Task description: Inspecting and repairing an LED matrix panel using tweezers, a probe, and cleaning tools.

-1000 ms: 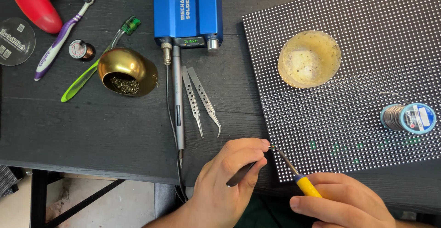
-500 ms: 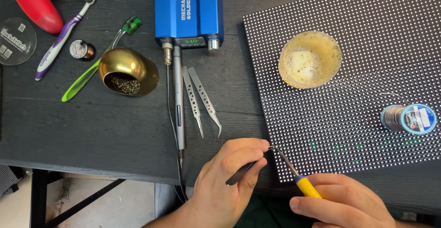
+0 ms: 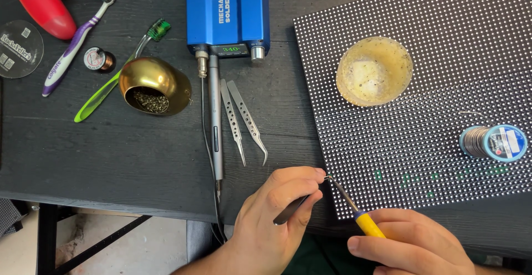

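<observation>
At the near edge of the tabletop the left hand (image 3: 277, 219) pinches a dark pair of tweezers (image 3: 293, 211) and the right hand (image 3: 413, 244) clasps a yellow-handled soldering iron (image 3: 354, 208), both tips meeting at the near left corner of the dotted LED panel (image 3: 443, 59). Farther off, two spare tweezers (image 3: 244, 121) lie left of the panel, a solder spool (image 3: 493, 142) sits by its right edge, and a yellowish dish (image 3: 374, 71) rests on it. A blue soldering station (image 3: 227, 12) stands at the far edge.
</observation>
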